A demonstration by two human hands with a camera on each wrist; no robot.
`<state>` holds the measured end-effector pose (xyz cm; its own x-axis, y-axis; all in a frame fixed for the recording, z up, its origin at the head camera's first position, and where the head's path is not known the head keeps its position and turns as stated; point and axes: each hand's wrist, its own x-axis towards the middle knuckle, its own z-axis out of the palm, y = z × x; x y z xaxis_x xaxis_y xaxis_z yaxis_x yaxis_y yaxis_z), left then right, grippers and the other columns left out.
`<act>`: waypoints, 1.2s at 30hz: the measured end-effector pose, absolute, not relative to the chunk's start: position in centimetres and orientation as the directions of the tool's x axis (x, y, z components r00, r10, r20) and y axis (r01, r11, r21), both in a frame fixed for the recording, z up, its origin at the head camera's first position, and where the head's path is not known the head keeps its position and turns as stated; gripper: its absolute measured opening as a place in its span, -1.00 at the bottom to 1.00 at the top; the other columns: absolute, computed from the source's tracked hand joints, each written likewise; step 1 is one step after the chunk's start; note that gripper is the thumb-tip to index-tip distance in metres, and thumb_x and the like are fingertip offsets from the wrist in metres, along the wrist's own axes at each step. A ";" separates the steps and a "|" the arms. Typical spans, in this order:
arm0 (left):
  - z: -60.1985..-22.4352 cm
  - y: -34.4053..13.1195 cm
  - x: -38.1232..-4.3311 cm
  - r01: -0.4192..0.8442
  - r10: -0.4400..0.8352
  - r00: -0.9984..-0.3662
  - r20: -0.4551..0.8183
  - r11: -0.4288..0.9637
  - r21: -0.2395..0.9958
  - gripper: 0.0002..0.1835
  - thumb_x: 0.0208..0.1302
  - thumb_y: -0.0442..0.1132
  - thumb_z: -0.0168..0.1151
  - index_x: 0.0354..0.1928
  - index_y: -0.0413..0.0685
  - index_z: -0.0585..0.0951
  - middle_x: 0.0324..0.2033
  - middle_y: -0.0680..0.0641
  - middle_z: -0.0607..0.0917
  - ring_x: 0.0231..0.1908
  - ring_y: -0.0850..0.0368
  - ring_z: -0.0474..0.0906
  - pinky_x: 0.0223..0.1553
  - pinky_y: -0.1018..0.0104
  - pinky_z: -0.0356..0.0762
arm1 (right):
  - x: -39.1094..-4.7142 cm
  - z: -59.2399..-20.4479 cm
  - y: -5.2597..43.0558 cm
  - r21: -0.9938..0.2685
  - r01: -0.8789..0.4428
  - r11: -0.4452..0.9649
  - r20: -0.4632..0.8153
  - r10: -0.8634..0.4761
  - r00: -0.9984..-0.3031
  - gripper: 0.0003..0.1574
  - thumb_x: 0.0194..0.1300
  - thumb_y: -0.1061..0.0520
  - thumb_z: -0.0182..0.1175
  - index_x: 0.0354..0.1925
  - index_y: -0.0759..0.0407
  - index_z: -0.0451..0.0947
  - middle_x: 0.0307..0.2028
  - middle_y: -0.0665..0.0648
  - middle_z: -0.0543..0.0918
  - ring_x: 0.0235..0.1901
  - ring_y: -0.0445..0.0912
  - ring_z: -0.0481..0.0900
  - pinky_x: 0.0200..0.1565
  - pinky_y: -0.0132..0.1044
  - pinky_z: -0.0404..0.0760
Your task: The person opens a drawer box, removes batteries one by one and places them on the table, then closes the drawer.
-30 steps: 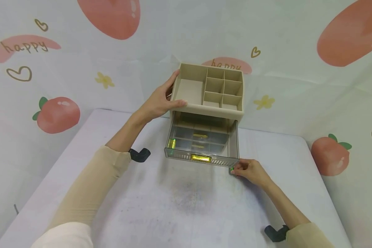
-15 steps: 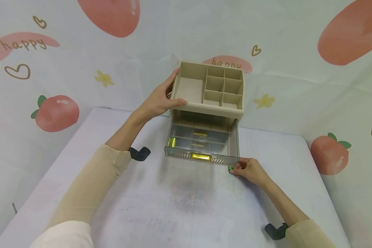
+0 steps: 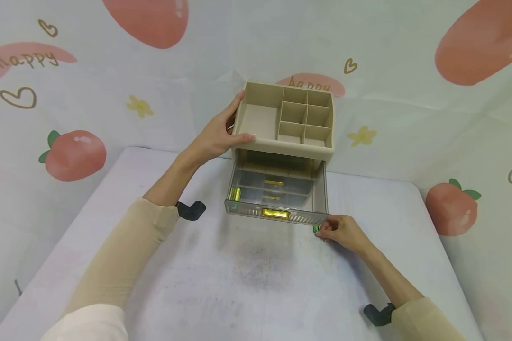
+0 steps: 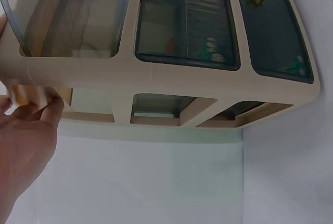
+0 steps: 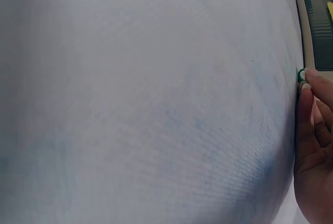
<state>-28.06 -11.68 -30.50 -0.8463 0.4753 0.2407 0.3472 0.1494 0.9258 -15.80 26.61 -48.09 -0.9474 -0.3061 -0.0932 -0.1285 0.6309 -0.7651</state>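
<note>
A beige desktop drawer organizer (image 3: pixel 283 148) stands toward the back of the table, its clear top drawer (image 3: pixel 326 194) pulled out. My left hand (image 3: pixel 216 136) grips its upper left side, thumb over the front rim and fingers behind. In the left wrist view the fingertips of that hand (image 4: pixel 31 130) curl at openings in the beige frame. Below the drawer's right front corner, my right hand (image 3: pixel 343 233) pinches a small green battery (image 3: pixel 316 228) between thumb and fingers. The right wrist view shows the round end of this battery (image 5: pixel 302 75) close beside the organizer's base.
Green and gold batteries (image 3: pixel 235 194) lie in the open drawer's left front corner. Lower drawers with gold handles (image 3: pixel 274 183) are seen through it. The organizer's top has divided compartments (image 3: pixel 306 116). A printed cloth backdrop (image 3: pixel 196 71) hangs behind the white table (image 3: pixel 196 284).
At my right fingertips, more of the green battery shows than a second ago, slightly farther left of them. My left hand keeps its grip. The whole head view has shifted slightly.
</note>
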 end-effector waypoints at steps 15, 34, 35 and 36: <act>-30.7 -11.6 -28.2 0.354 0.465 -0.847 0.258 0.133 0.926 0.09 0.22 -0.31 0.40 0.60 0.22 -0.11 0.48 -0.08 0.17 0.30 0.05 0.28 0.30 0.15 0.28 | -15.6 -47.4 27.4 -0.873 0.007 0.487 -0.142 -0.240 -0.960 -0.45 0.30 0.21 0.30 0.16 0.53 0.49 -0.40 0.15 0.67 -0.44 -0.14 0.61 -0.32 -0.33 0.60; -30.5 -11.6 -27.9 0.360 0.466 -0.844 0.265 0.126 0.924 0.08 0.23 -0.30 0.38 0.59 0.26 -0.13 0.49 -0.09 0.16 0.32 0.04 0.28 0.32 0.13 0.26 | -14.9 -42.7 27.1 -0.922 -0.136 0.363 0.046 -0.245 -0.968 -0.50 0.31 0.26 0.30 0.19 0.39 0.53 -0.30 0.01 0.73 -0.34 -0.08 0.71 -0.18 -0.38 0.63; -30.6 -11.6 -27.9 0.357 0.466 -0.844 0.264 0.122 0.926 0.09 0.24 -0.30 0.38 0.59 0.25 -0.14 0.50 -0.09 0.15 0.32 0.03 0.28 0.32 0.13 0.26 | -14.7 -42.3 27.1 -0.924 -0.142 0.355 0.054 -0.246 -0.968 -0.51 0.32 0.25 0.31 0.19 0.36 0.54 -0.29 0.01 0.73 -0.32 -0.06 0.71 -0.16 -0.38 0.62; -30.7 -11.7 -27.8 0.355 0.467 -0.844 0.263 0.120 0.927 0.08 0.24 -0.30 0.38 0.59 0.24 -0.14 0.50 -0.09 0.15 0.32 0.02 0.27 0.32 0.12 0.26 | -14.6 -41.9 27.2 -0.927 -0.149 0.345 0.064 -0.246 -0.967 -0.52 0.32 0.25 0.31 0.18 0.34 0.55 -0.28 0.01 0.74 -0.30 -0.04 0.72 -0.14 -0.37 0.62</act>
<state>-27.83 -11.65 -30.66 -0.8443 0.4671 0.2626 0.3547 0.1199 0.9273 -14.61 27.16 -41.92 -0.9671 -0.2463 0.0643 -0.1495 0.3451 -0.9266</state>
